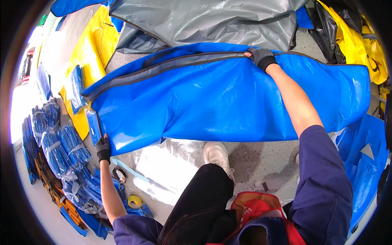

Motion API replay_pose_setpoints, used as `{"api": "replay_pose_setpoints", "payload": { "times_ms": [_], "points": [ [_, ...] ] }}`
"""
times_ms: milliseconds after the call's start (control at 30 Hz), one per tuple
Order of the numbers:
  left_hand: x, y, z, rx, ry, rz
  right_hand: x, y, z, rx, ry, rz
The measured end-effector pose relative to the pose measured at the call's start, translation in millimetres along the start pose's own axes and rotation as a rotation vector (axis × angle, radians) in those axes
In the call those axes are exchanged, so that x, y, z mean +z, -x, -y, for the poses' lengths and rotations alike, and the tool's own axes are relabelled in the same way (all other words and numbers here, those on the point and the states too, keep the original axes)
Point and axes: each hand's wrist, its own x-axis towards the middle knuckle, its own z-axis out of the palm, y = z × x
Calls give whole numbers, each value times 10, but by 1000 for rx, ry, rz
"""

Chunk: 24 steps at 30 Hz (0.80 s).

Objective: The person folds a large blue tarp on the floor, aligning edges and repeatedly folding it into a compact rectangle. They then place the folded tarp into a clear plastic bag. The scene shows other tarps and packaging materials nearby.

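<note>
A long, folded blue tarpaulin (212, 102) with dark-bound edges stretches across the view in front of me, its grey underside showing along the far fold. My left hand (103, 149), in a dark fingertip-less glove, grips its near left corner. At the far edge, right of the middle, my right hand (261, 58) is closed over the bound rim, in a similar glove with a grey dotted back. Part of the fingers of each hand is hidden by glove or sheet.
Beyond lies a grey sheet (204, 22), with yellow sheets (92, 45) to the left and more yellow and black ones at right. Bundled blue packs (61, 143) are heaped on the left, near a yellow tape roll (134, 201). Another blue sheet (361, 163) lies right.
</note>
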Motion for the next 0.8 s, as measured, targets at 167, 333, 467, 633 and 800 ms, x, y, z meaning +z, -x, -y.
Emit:
{"api": "replay_pose_setpoints", "payload": {
  "times_ms": [167, 333, 467, 633, 800],
  "points": [
    [15, 264, 232, -54, 562, 207, 16, -27, 12, 45, 27, 22],
    [49, 154, -34, 116, 97, -109, -158, 22, -272, -20, 95, 43],
    [92, 240, 230, 112, 270, -267, -225, 824, -62, -164, 192, -532],
    [-167, 60, 40, 94, 688, -222, 244, 2435, -968, 224, 409, -120],
    [-251, -477, -106, 175, -379, 45, 971, 2895, -1520, 715, 153, -14]
  ]
}}
